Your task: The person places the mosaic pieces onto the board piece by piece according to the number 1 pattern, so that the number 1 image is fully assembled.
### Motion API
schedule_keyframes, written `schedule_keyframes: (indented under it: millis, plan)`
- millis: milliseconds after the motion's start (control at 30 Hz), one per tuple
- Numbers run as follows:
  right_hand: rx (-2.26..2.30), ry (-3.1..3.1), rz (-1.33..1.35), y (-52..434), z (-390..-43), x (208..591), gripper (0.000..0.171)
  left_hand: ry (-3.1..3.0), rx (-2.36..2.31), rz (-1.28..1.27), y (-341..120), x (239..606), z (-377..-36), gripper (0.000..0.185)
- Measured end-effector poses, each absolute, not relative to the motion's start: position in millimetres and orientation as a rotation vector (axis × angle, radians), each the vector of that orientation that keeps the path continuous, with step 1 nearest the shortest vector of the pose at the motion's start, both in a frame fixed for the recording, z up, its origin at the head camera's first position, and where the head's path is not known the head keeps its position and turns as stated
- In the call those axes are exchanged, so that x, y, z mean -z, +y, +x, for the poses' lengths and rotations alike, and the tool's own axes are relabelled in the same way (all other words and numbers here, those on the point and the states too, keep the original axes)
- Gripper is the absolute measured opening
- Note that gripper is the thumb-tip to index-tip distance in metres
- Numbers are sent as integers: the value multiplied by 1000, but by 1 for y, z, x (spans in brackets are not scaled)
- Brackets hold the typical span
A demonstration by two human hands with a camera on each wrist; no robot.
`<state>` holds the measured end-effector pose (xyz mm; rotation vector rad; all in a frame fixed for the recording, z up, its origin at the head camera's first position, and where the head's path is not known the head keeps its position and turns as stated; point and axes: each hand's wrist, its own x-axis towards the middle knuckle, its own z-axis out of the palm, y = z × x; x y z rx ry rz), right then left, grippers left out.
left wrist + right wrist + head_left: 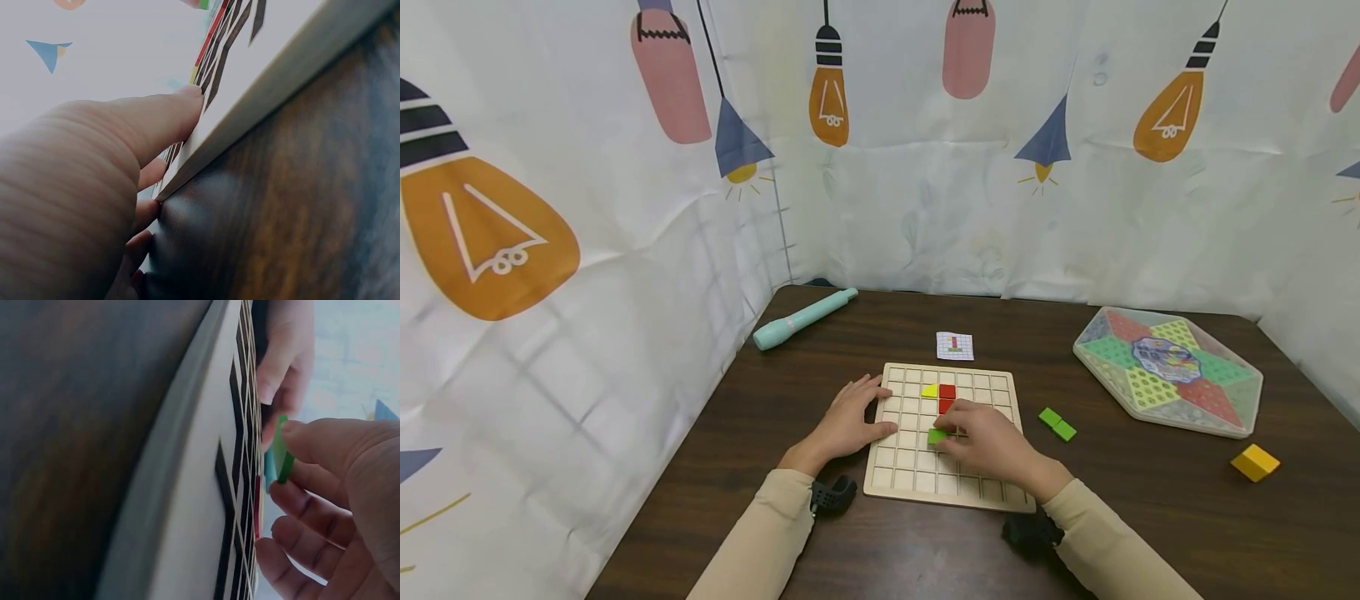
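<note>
A wooden grid board (pixel 904 479) lies on the dark table. My left hand (pixel 847 421) rests at its left edge, thumb and fingertips touching the rim. Between thumb and fingers, my right hand (pixel 988 442) pinches a green square tile (pixel 936 437) over the middle of the board; in the right wrist view the green tile (pixel 283 450) is held just off the surface. On the grid, a yellow triangular tile (pixel 930 391) sits beside a red tile (pixel 947 391), with another red tile (pixel 945 406) below, partly hidden by the right hand.
Two green tiles (pixel 1057 423) lie right of the board. Behind it is a small pattern card (pixel 955 346). A pale teal cylinder (pixel 805 319) lies back left. A hexagonal game box (pixel 1168 371) stands at right, with a yellow block (pixel 1255 463) in front of it.
</note>
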<state>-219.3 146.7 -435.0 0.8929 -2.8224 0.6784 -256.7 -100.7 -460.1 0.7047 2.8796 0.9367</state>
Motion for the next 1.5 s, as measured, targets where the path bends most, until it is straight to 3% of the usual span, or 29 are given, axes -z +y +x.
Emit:
schedule_keyframes:
  millis: [1500]
  plan:
    - [-647, -2751, 896, 133, -222, 454, 25, 2915, -833, 680, -100, 466, -264, 62]
